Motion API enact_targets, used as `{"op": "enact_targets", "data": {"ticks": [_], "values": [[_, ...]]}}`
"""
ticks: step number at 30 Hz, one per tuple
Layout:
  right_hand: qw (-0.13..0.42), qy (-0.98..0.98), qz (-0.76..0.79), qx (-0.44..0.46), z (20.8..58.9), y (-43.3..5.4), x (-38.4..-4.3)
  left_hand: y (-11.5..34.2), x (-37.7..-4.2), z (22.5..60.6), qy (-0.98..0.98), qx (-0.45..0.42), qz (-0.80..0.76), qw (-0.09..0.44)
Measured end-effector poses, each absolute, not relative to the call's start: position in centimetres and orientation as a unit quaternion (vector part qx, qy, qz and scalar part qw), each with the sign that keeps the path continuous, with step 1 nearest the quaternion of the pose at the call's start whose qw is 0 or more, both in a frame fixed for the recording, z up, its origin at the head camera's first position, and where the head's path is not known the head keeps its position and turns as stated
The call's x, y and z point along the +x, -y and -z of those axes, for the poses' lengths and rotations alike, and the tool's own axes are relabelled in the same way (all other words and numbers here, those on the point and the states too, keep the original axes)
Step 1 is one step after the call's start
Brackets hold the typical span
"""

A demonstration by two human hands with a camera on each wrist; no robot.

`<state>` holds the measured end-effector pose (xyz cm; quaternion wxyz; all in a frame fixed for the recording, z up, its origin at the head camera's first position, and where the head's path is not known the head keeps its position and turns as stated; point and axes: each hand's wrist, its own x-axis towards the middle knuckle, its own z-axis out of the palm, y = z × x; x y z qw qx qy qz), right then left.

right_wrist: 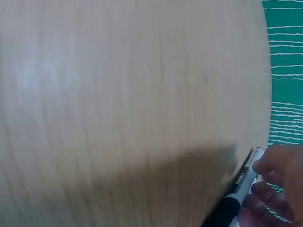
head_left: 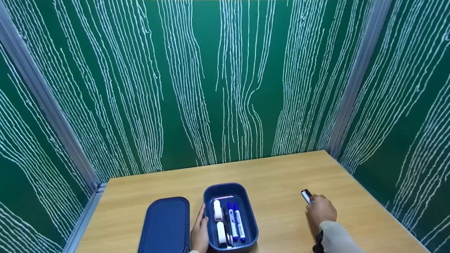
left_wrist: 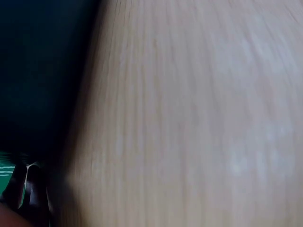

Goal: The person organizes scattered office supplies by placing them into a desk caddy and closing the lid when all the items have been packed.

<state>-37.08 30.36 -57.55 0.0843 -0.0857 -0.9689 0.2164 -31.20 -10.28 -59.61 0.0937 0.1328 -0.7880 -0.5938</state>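
Two markers (head_left: pixel 305 196) in the right hand (head_left: pixel 321 209), the left hand (head_left: pixel 199 234) at the blue box (head_left: pixel 250 225)

The box is a deep, smooth-sided rectangle with rounded corners and a thin raised rim, its dark blue surface catching a soft sheen inside. Against its left outer side rests the left hand, fingers fairly straight and not wrapped around anything. Well to the right of the box, the right hand grips the markers, slim cylinders held side by side just above or at the table (head_left: pixel 281 218); which of these, the pictures do not settle. The near marker has a slick white barrel with dark printing and a long black cap (right_wrist: pixel 220 213), as the right wrist view shows.

Inside the box lie two blue-capped markers (head_left: pixel 239 223) with glossy white barrels, parallel to each other; beside them are slender dark pens (head_left: pixel 226 225), and along the box's left inner side two rounded, stubby white pieces (head_left: pixel 217 210) sit end to end. Left of the box lies a flat lid (head_left: pixel 164 225), also dark blue and round-cornered. The table under the box is pale wood with fine straight grain. Beyond the box rises a green wall (head_left: pixel 208 35) streaked with wavy white lines, edged by grey metal posts (head_left: pixel 360 70)
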Motion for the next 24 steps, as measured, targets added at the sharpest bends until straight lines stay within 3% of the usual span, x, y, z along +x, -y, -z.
{"op": "enact_targets", "data": {"ticks": [12, 24], "values": [[0.074, 0.970, -0.209, -0.094, 58.4, -30.9, -36.9, 10.2, -31.3, 59.6, 0.785, 0.141, 0.598, 0.079], [0.140, 0.980, -0.136, -0.050, 59.5, -30.4, -36.8, 10.3, -31.1, 59.3, 0.786, 0.133, 0.597, 0.090]]}}
